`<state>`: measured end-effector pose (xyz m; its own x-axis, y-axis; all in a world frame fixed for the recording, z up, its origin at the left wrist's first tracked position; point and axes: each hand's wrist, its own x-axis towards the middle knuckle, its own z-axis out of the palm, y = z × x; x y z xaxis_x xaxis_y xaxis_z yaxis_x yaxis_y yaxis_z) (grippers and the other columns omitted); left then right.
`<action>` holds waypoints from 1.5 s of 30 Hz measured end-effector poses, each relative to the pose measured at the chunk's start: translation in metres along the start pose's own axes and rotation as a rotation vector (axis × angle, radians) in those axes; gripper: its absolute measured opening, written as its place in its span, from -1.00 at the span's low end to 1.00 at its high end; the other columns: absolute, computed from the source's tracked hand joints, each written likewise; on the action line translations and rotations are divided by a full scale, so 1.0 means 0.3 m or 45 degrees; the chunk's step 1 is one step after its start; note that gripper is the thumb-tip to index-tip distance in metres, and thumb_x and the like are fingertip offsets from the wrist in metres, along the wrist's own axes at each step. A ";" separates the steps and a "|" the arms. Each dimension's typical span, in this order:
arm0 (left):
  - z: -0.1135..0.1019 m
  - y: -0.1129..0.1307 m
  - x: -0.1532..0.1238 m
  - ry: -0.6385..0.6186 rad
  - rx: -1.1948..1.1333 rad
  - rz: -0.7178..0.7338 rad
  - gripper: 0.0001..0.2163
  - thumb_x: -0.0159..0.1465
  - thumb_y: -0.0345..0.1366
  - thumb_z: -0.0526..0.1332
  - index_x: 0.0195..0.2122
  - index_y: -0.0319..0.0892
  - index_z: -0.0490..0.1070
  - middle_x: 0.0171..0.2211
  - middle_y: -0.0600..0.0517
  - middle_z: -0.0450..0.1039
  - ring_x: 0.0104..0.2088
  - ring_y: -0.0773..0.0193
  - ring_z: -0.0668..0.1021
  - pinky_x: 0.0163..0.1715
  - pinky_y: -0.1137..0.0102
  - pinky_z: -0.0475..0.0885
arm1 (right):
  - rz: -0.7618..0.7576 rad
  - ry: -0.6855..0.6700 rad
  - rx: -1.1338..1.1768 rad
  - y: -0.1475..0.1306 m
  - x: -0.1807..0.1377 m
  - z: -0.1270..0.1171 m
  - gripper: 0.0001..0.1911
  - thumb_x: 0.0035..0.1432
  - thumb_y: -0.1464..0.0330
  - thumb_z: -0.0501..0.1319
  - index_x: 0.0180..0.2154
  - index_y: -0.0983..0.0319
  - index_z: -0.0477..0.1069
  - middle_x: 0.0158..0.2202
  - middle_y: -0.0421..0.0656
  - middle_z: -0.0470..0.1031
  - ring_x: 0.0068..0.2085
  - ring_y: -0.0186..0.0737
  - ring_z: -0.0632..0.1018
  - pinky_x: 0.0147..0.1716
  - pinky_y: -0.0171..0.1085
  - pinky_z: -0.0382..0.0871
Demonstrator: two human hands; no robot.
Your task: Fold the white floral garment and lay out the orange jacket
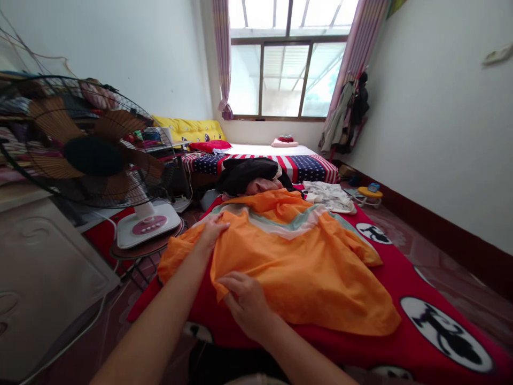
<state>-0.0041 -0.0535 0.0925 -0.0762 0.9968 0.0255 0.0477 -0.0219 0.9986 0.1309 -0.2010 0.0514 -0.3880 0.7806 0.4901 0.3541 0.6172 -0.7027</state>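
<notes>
An orange jacket (296,267) with pale green and whitish bands across its upper part lies spread over a red blanket (332,350). My left hand (213,232) grips the garment's left side near the shoulder, thumb and fingers closed on the cloth. Closer to me, my right hand (244,299) pinches the lower left corner of the hem. One orange sleeve sticks out to the left beneath my left forearm, and the other lies out to the right.
Behind the jacket are a dark clothes pile (250,174) and a white patterned garment (326,195). A large fan (148,224) stands close on the left. Further back are a bed (260,149) and a small yellow stool (369,193).
</notes>
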 end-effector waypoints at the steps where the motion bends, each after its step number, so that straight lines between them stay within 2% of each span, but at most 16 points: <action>1: -0.013 0.009 0.021 0.039 0.051 0.033 -0.45 0.10 -0.49 0.17 0.17 -0.30 0.23 -0.16 -0.09 0.55 -0.15 0.11 0.60 -0.06 0.24 0.47 | 0.011 -0.037 -0.003 0.001 -0.001 0.015 -0.66 0.16 0.51 0.12 -0.10 0.10 0.51 -0.15 -0.20 0.58 -0.16 -0.25 0.56 -0.13 -0.33 0.37; 5: -0.060 -0.004 0.043 0.209 0.331 0.171 -0.42 -0.03 -0.53 0.22 0.10 -0.26 0.32 0.01 -0.18 0.43 0.12 -0.08 0.41 0.15 0.09 0.26 | 0.051 -0.171 0.022 0.019 -0.029 0.038 -0.71 0.08 0.48 0.20 -0.16 0.13 0.54 -0.23 -0.21 0.60 -0.25 -0.25 0.59 -0.25 -0.36 0.42; 8: -0.046 -0.043 0.011 0.290 0.816 0.506 -0.54 0.04 -0.47 0.19 0.02 -0.23 0.40 0.08 -0.18 0.34 0.19 -0.05 0.32 0.23 0.12 0.15 | 0.088 0.046 0.107 0.057 -0.041 -0.043 -0.72 0.04 0.51 0.20 -0.20 0.14 0.54 -0.20 -0.20 0.59 -0.19 -0.26 0.58 -0.15 -0.33 0.42; 11: 0.025 -0.089 -0.038 0.060 1.072 0.784 -0.69 0.19 -0.38 0.11 -0.04 -0.17 0.45 0.01 -0.11 0.42 0.09 0.07 0.41 0.18 0.19 0.24 | 0.179 0.461 0.017 0.150 -0.060 -0.237 -0.80 0.11 0.46 0.16 -0.27 0.17 0.53 -0.19 -0.14 0.57 -0.13 -0.22 0.56 -0.04 -0.22 0.40; 15: 0.129 -0.162 -0.081 -0.295 1.103 0.793 -0.67 0.28 -0.21 0.08 0.00 -0.14 0.46 0.08 -0.10 0.40 0.10 0.10 0.42 0.14 0.20 0.29 | 0.414 0.953 -0.432 0.326 -0.178 -0.568 -0.77 0.05 0.38 0.14 -0.25 0.22 0.50 -0.07 -0.03 0.51 0.03 -0.06 0.46 0.13 0.02 0.24; 17: 0.157 -0.203 -0.080 -0.311 1.177 0.699 -0.62 0.28 -0.18 0.09 0.08 -0.16 0.42 0.14 -0.15 0.35 0.13 0.05 0.39 0.15 0.15 0.26 | 0.714 1.006 -0.454 0.394 -0.271 -0.706 -0.68 0.00 0.38 0.09 -0.19 0.25 0.49 -0.04 0.00 0.50 0.04 -0.06 0.47 0.11 0.00 0.26; 20: 0.170 -0.256 -0.059 -0.253 1.259 0.618 -0.62 0.27 -0.19 0.12 0.10 -0.09 0.40 0.19 -0.14 0.30 0.20 0.00 0.32 0.19 0.05 0.16 | 0.890 0.858 -0.383 0.437 -0.399 -0.828 -0.70 -0.14 0.40 0.13 -0.31 0.28 0.52 -0.27 -0.01 0.59 -0.21 -0.01 0.58 -0.08 0.02 0.41; 23: 0.172 -0.271 -0.047 -0.200 1.285 0.605 -0.64 0.26 -0.20 0.16 0.09 -0.04 0.40 0.21 -0.11 0.27 0.23 -0.02 0.28 0.21 0.00 0.11 | 0.963 0.682 -0.257 0.423 -0.464 -0.850 -0.71 -0.26 0.41 0.22 -0.36 0.27 0.54 -0.42 -0.09 0.60 -0.39 -0.06 0.59 -0.30 -0.08 0.50; 27: 0.181 -0.211 -0.134 -0.243 1.179 0.704 -0.65 0.22 -0.30 0.18 0.04 -0.12 0.43 0.23 -0.14 0.22 0.24 -0.03 0.26 0.21 0.03 0.16 | 1.031 0.421 0.126 0.370 -0.460 -0.814 -0.49 -0.31 0.44 0.32 -0.17 0.27 0.51 -0.31 -0.09 0.61 -0.42 -0.12 0.59 -0.39 -0.16 0.52; 30: 0.196 -0.143 -0.297 -0.523 1.025 0.852 -0.56 0.23 -0.17 0.20 0.14 -0.06 0.34 0.28 -0.12 0.13 0.26 -0.01 0.22 0.22 0.06 0.17 | 0.992 0.380 0.244 0.320 -0.428 -0.798 -0.42 -0.29 0.41 0.37 -0.09 0.24 0.49 -0.19 -0.05 0.59 -0.36 -0.10 0.60 -0.34 -0.13 0.52; 33: 0.215 -0.115 -0.469 -0.884 1.067 1.000 -0.31 0.06 -0.09 0.35 0.24 0.10 0.19 0.36 -0.04 -0.06 0.30 -0.10 0.13 0.24 -0.03 0.08 | 0.917 0.283 0.328 0.269 -0.389 -0.787 -0.47 -0.20 0.36 0.37 -0.07 0.23 0.49 -0.18 -0.04 0.59 -0.23 -0.06 0.59 -0.25 -0.13 0.51; 36: 0.229 -0.145 -0.566 -0.987 1.186 1.029 -0.36 0.06 -0.24 0.36 0.20 0.09 0.24 0.29 -0.08 0.10 0.21 -0.11 0.25 0.16 -0.03 0.19 | 0.936 0.083 0.480 0.238 -0.350 -0.768 -0.63 -0.13 0.30 0.36 -0.20 0.27 0.54 -0.27 -0.04 0.61 -0.19 0.01 0.58 -0.19 -0.10 0.49; 39: 0.228 -0.181 -0.575 -0.958 1.259 0.973 -0.65 0.17 -0.36 0.23 0.00 -0.02 0.43 -0.04 -0.09 0.44 -0.06 0.06 0.47 -0.06 0.21 0.39 | 0.991 -0.098 0.534 0.236 -0.320 -0.747 -0.74 -0.10 0.26 0.33 -0.34 0.27 0.56 -0.36 -0.08 0.62 -0.23 0.02 0.59 -0.19 -0.07 0.47; 41: 0.221 -0.183 -0.546 -0.977 1.235 0.944 -0.80 0.24 -0.36 0.14 -0.18 -0.07 0.51 -0.25 -0.04 0.50 -0.24 0.17 0.51 -0.22 0.33 0.40 | 0.981 -0.152 0.504 0.243 -0.304 -0.739 -0.78 -0.12 0.27 0.33 -0.37 0.25 0.56 -0.35 -0.11 0.62 -0.22 0.02 0.59 -0.15 -0.06 0.46; 43: 0.219 -0.162 -0.486 -1.030 1.116 0.875 -0.80 0.24 -0.38 0.11 -0.32 -0.10 0.54 -0.37 0.00 0.50 -0.34 0.23 0.51 -0.31 0.40 0.38 | 0.968 -0.158 0.517 0.254 -0.287 -0.733 -0.74 -0.16 0.30 0.35 -0.33 0.23 0.56 -0.31 -0.11 0.62 -0.21 0.01 0.59 -0.13 -0.06 0.46; 45: 0.222 -0.119 -0.392 -0.987 0.900 0.716 -0.81 0.19 -0.40 0.12 -0.36 -0.14 0.55 -0.45 0.03 0.51 -0.43 0.26 0.51 -0.37 0.42 0.38 | 0.937 -0.048 0.596 0.274 -0.265 -0.722 -0.62 -0.15 0.28 0.36 -0.20 0.24 0.54 -0.23 -0.07 0.61 -0.18 0.00 0.59 -0.14 -0.06 0.47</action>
<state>0.0695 -0.1647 0.0509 0.7421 0.6471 0.1747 0.4388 -0.6660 0.6032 0.3751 -0.1910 0.0663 -0.2292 0.9560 -0.1834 0.1435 -0.1532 -0.9777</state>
